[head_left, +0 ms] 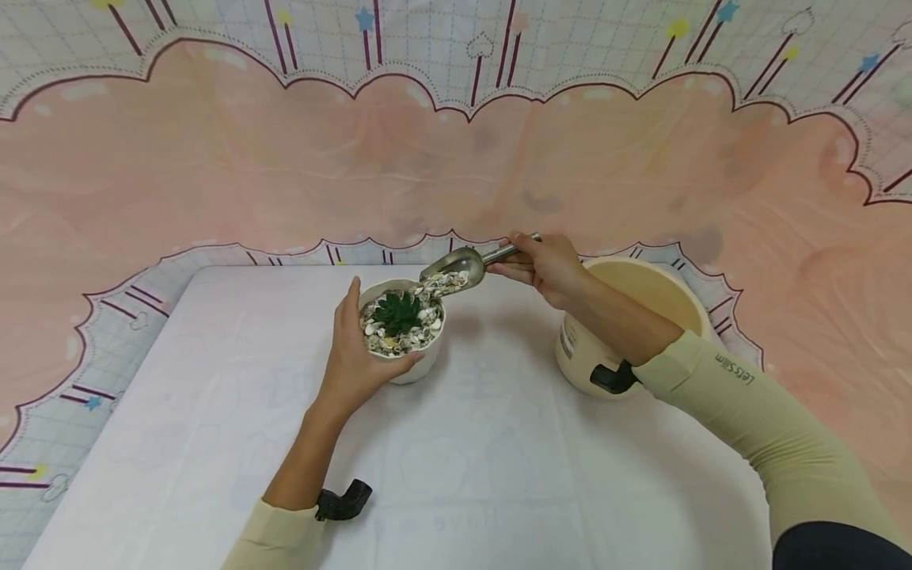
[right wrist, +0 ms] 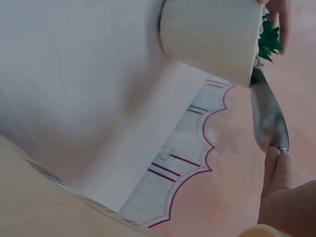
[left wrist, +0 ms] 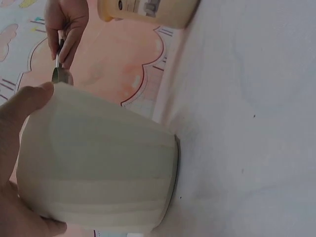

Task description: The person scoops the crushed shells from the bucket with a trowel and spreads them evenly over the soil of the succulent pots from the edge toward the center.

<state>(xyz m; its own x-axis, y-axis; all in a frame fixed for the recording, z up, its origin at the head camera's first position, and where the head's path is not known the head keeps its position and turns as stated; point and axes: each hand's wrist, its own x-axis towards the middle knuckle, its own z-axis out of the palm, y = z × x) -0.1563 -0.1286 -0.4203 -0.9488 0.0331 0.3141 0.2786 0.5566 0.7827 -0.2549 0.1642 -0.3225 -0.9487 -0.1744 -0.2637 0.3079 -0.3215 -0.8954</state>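
Observation:
A white faceted pot point(left wrist: 98, 158) stands on the table, with a green succulent point(head_left: 397, 314) amid pale pebbles point(head_left: 392, 344). My left hand point(head_left: 359, 360) grips the pot from the left, thumb at the near side and fingers at the far rim. Above the table, my right hand point(head_left: 545, 269) holds a metal scoop point(right wrist: 269, 113) by its handle. The scoop carries more pebbles, and its lip tips over the pot's right rim, where pebbles meet those in the pot. In the left wrist view the pot wall hides most of the scoop.
A cream bucket point(head_left: 570, 368) stands on the right under my right forearm; its inside bottom is hidden. The table point(head_left: 463, 475) has a white cover. A cloud-patterned cloth point(head_left: 285, 174) hangs behind it. A black strap end point(head_left: 345, 500) juts from my left wrist.

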